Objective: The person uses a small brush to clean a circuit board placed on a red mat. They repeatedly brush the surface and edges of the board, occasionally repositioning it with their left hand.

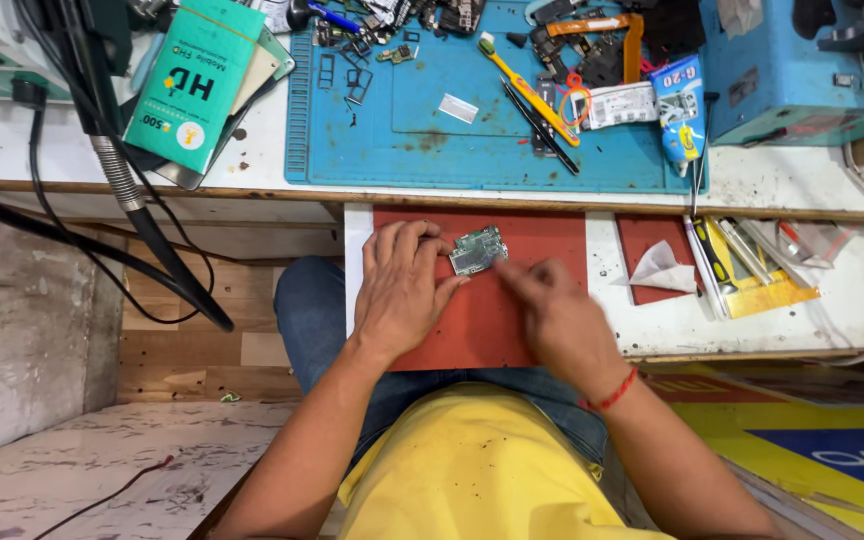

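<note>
Small green circuit board (478, 250) flat on red mat (542, 235), long axis slanting up to the right. Left hand (402, 290) just left of board, fingers curled, tips pressing its left edge and pinning it down. Right hand (557, 315) below-right of board, blurred; fingers reaching to its right corner, grip impossible to tell. Left the nearer. Beyond board, blue work mat (402, 150) strewn with phone parts, yellow toothbrush (530, 92), tweezers (540, 128). Right of board, white tissue (660, 268). Cramped repair bench.
</note>
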